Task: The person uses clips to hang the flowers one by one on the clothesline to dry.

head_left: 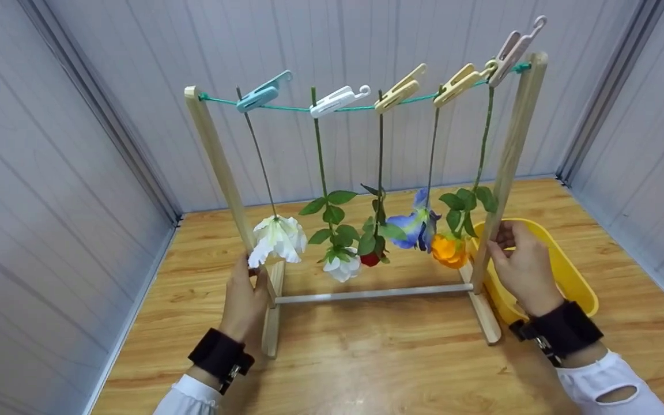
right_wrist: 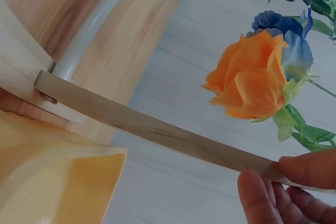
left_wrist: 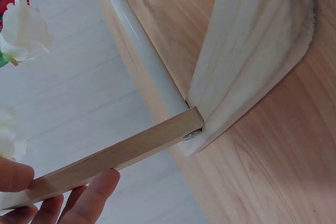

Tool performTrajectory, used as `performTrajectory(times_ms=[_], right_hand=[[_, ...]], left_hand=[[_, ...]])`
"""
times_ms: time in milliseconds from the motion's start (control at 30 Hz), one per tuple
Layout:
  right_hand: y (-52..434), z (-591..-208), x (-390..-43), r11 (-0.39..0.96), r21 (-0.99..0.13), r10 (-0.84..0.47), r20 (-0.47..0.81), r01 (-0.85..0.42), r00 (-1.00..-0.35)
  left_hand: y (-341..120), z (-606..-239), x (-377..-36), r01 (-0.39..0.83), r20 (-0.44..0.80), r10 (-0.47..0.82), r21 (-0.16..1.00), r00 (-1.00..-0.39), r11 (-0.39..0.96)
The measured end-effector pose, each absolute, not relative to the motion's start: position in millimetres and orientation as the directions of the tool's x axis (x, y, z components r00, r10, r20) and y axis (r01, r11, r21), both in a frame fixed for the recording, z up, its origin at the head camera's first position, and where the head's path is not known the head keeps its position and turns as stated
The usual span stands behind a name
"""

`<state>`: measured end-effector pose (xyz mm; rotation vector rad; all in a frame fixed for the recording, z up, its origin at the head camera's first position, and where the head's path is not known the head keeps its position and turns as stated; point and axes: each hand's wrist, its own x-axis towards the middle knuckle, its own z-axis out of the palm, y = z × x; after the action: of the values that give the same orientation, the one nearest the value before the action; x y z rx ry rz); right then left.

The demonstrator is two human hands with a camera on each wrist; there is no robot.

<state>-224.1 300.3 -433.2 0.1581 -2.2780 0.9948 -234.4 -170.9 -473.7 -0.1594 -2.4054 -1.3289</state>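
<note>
A wooden rack (head_left: 516, 132) stands on the table with a green cord (head_left: 291, 108) strung between its posts. My left hand (head_left: 244, 297) grips the left post low down; in the left wrist view its thumb and fingers (left_wrist: 94, 198) lie on either side of the wood. The right post is pinched near its lower part by my right hand (head_left: 522, 265). From clothespins (head_left: 338, 102) on the cord several flowers hang head down: a large white one (head_left: 277, 239), a smaller white one (head_left: 342, 266), a red rose (head_left: 370, 259), a blue-purple flower (head_left: 410, 227) and an orange rose (head_left: 449, 251).
A yellow plastic basin (head_left: 574, 276) sits behind and right of the right post, close to my right hand. A white crossbar (head_left: 372, 294) joins the rack's feet (head_left: 485, 317). Pale panel walls (head_left: 107, 288) enclose the wooden table (head_left: 366, 369) on the left, back and right.
</note>
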Motion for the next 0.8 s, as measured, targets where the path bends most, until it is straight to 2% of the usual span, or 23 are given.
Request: performTrajectory(times_ms=[467, 800], right_hand=[[296.4, -429.2, -215.3, 0.702, -0.642, 0.153, 0.557, -0.307, -0.816], [294.9, -427.8, -204.1, 0.697, -0.671, 0.208, 0.527, -0.253, -0.824]], left_hand=[[-171.6, -469.9, -226.0, 0.22, 0.309, -0.082, 0.817, -0.948, 0.533], [-169.6, -470.4, -218.6, 0.235, 0.33, -0.09, 0.814, -0.94, 0.531]])
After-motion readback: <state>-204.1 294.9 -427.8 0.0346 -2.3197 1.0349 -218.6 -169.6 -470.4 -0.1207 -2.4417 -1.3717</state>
